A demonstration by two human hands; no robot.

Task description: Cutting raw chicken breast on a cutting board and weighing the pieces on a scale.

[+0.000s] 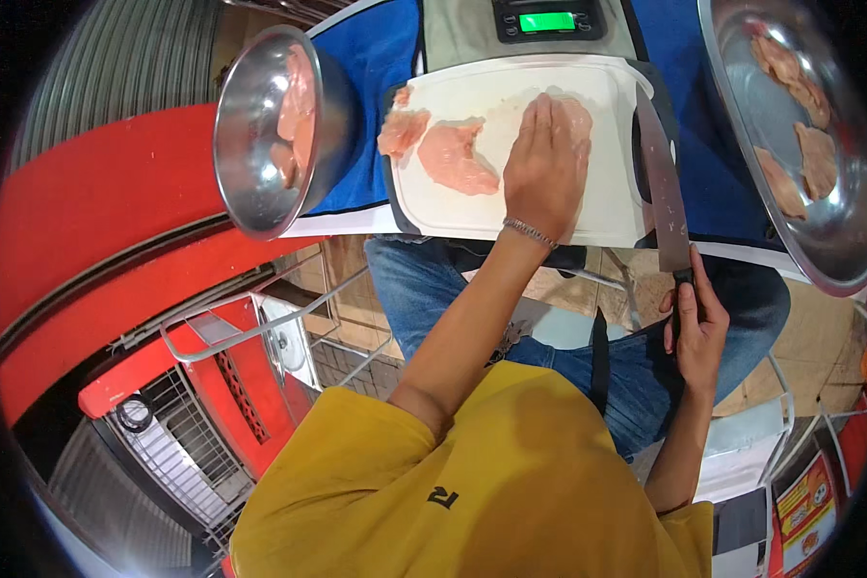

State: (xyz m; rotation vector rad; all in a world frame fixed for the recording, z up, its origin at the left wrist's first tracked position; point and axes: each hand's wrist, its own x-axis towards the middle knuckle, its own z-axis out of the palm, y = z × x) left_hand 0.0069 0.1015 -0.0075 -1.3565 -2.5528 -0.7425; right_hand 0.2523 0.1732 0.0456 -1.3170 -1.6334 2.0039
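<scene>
My left hand [545, 162] lies flat on a raw chicken breast piece [576, 121], its fingers together, pressing it onto the white cutting board [462, 217]. Much of that piece is hidden under the palm. In my right hand [699, 321] is the dark handle of a large kitchen knife [666, 195]. Its broad blade points away from me along the board's right end. Left of my left hand, a larger chicken piece [456, 157] rests on the board. Beyond it, a ragged scrap of chicken [402, 133] overlaps the board's left edge.
A deep steel bowl [233, 209] with chicken pieces stands at the left. At the right, a wide steel bowl [787, 242] holds several flat slices. A digital kitchen scale [549, 36] with a lit green display sits behind the board. Blue cloth [376, 43] covers the table.
</scene>
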